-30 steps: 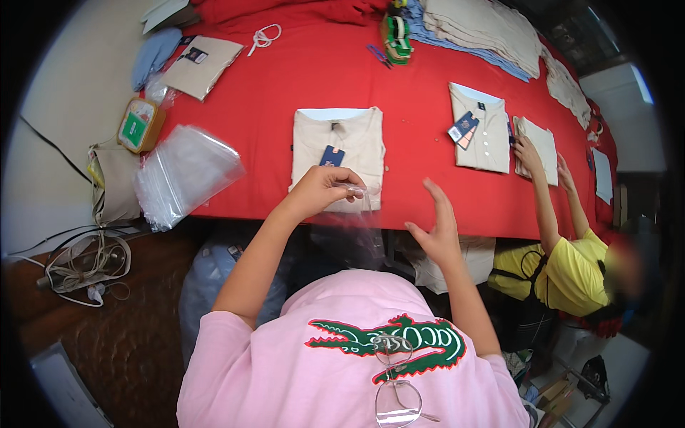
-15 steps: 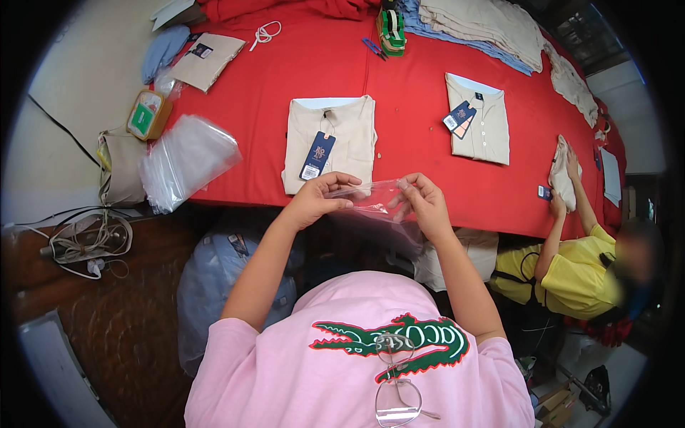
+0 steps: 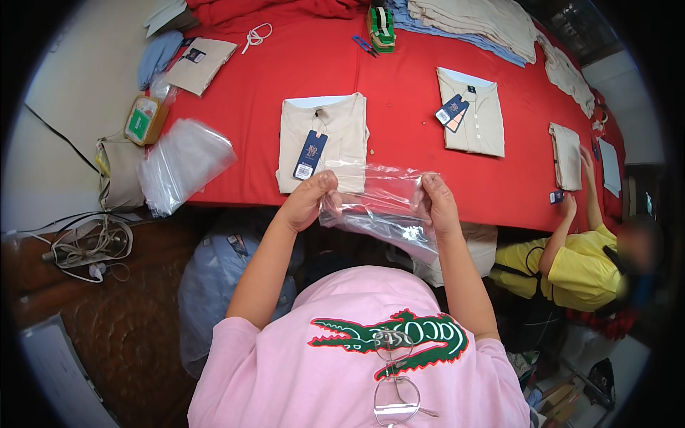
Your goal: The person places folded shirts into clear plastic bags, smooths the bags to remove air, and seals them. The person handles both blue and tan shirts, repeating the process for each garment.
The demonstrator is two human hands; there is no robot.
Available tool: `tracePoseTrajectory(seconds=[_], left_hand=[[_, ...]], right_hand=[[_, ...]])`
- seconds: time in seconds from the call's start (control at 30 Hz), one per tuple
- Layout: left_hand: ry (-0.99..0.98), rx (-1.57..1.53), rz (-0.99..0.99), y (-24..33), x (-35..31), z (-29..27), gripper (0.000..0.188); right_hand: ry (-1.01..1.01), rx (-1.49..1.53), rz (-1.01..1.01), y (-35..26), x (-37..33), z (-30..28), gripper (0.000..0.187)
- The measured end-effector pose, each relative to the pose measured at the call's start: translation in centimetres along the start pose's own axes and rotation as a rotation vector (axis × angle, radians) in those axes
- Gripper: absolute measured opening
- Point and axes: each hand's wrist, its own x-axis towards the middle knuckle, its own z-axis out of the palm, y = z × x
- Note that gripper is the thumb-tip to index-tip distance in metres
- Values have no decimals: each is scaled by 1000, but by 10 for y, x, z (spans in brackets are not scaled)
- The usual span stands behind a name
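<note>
A clear plastic bag (image 3: 378,207) is stretched between my two hands at the table's front edge. My left hand (image 3: 311,198) grips one side of it, with the thumb on top. My right hand (image 3: 438,202) grips the opposite side; some of its fingers are behind or within the film, and I cannot tell which. Just beyond the bag lies a folded beige shirt (image 3: 346,132) with a navy hang tag (image 3: 309,154), its lower part seen through the film. To the left on the table rests a stack of clear plastic bags (image 3: 184,162).
Another tagged beige shirt (image 3: 481,118) lies to the right. A co-worker in yellow (image 3: 581,267) handles a folded shirt (image 3: 566,153) at the right edge. Farther back are a green tape dispenser (image 3: 381,30), blue snips (image 3: 364,46) and piled garments (image 3: 474,21). A yellow-rimmed tub (image 3: 145,120) stands left.
My hands have drawn the bag's sides apart, so its film now spreads wide between them. The co-worker's shirt now lies flatter and straighter on the table.
</note>
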Motion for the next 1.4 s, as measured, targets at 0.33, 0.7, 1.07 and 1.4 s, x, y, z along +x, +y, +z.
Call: tracePoseTrajectory(seconds=[0.33, 0.7, 1.07, 1.4], left_hand=[[-210, 111, -111, 19, -31, -5, 46], [-9, 902, -218, 68, -33, -69, 26], [475, 1634, 448, 76, 158, -95, 62], [525, 1533, 542, 38, 118, -60, 53]], right_hand=[[-5, -235, 134, 23, 9, -2, 24], [-228, -572, 174, 87, 35, 18, 16], [-106, -1029, 71, 66, 44, 42, 13], [-108, -940, 323, 70, -10, 9, 15]])
